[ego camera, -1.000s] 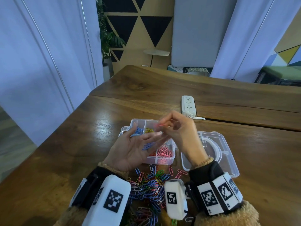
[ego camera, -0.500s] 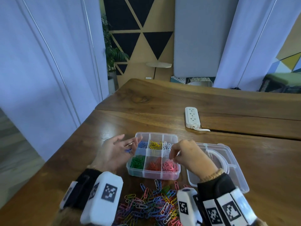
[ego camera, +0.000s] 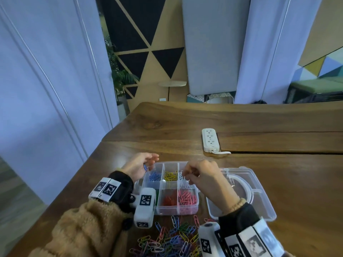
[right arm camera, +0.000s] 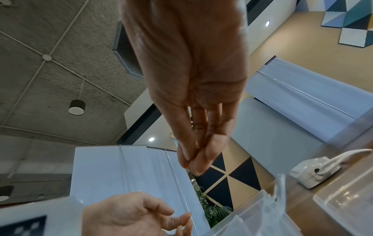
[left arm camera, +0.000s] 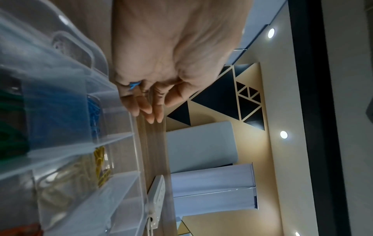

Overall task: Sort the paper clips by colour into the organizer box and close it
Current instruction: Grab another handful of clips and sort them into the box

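Note:
A clear organizer box [ego camera: 177, 210] sits open on the wooden table. It holds blue, yellow and white clips in the far row, red and pink in the near row; my left wrist camera hides the near left cell. My left hand [ego camera: 148, 161] hovers at the box's far left corner beside the blue cell, fingers curled around a blue paper clip [ego camera: 145, 167], which shows against the palm as blue paper clip [left arm camera: 133, 84]. My right hand [ego camera: 185, 176] hangs over the white cell, thumb and fingertips [right arm camera: 190, 164] pressed together with no clip visible between them. Mixed loose clips [ego camera: 172, 240] lie in front of the box.
The box's hinged lid [ego camera: 259, 184] lies flat to the right of the box. A white power strip [ego camera: 210, 140] with its cord sits farther back. The table's left edge runs close to my left arm. White curtains and a patterned wall stand behind.
The hands have parted. My left hand has gone to the far left corner of the box with the blue clip. My right hand has shifted from the pink cell to the white one.

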A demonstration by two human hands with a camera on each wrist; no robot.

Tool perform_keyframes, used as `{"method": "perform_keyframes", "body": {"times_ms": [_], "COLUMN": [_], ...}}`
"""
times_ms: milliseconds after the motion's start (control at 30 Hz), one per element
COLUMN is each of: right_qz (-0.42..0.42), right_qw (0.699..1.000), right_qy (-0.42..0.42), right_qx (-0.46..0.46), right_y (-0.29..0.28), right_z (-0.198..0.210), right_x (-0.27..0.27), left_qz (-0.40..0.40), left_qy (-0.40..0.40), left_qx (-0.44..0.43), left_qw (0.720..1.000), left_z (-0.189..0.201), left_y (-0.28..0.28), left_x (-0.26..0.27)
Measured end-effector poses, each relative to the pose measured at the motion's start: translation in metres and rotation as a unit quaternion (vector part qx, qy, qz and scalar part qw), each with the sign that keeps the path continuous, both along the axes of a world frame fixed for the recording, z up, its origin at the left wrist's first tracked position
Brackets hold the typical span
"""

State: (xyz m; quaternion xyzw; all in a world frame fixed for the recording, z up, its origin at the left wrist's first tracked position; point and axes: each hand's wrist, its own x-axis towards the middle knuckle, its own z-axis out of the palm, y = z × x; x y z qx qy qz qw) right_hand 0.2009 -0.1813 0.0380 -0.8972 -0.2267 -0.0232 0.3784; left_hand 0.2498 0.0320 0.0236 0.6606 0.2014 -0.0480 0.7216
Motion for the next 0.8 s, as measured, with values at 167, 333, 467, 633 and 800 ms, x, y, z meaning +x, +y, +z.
{"method": "perform_keyframes", "body": {"times_ms": [167, 333, 467, 633, 800], "right_qz": [0.020, 0.053, 0.078, 0.144, 0.196], "right_qw": [1.000, 0.998, 0.992, 0.964, 0.896], "right_qy": [-0.015, 0.010, 0.012, 0.004, 0.034], "right_qx": [0.003, -0.034, -0.103, -0.223, -0.397], "right_y": [0.001, 0.002, 0.002, 0.005, 0.000], "right_z": [0.001, 0.008, 0.030, 0.049, 0.049], "right_x": [-0.003, -0.012, -0.021, -0.037, -0.068], "left_qz": [-0.055, -0.118, -0.133, -0.177, -0.310], "left_qy": [-0.019, 0.004, -0.008, -0.046, 0.048], "left_qx": [0.038, 0.071, 0.112, 0.149, 0.234], "left_qw": [0.998, 0.990, 0.985, 0.972, 0.920], "left_z": [-0.006, 0.001, 0.026, 0.060, 0.054], "left_y": [0.002, -0.002, -0.004, 0.004, 0.000], "left_x": [0.009, 0.005, -0.012, -0.058, -0.128]}}
